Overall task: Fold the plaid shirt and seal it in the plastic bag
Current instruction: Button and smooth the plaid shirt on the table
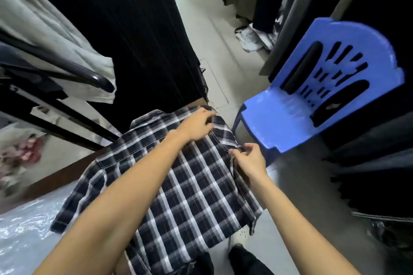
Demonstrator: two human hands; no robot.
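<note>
A dark blue and white plaid shirt (pixel 183 176) lies back side up, spread over a brown surface in front of me, collar at the far end. My left hand (pixel 196 125) presses and pinches the cloth near the far right shoulder. My right hand (pixel 248 158) pinches the shirt's right edge by the sleeve seam. Clear plastic bags (pixel 24 225) lie crinkled at the lower left, beside the shirt's left sleeve.
A blue plastic chair (pixel 312 96) stands close on the right. Dark garments hang on racks at left, right and behind. A black hanger (pixel 89 76) juts in from the left. A grey floor aisle (pixel 201 18) runs ahead. My dark shoes (pixel 243 259) show below.
</note>
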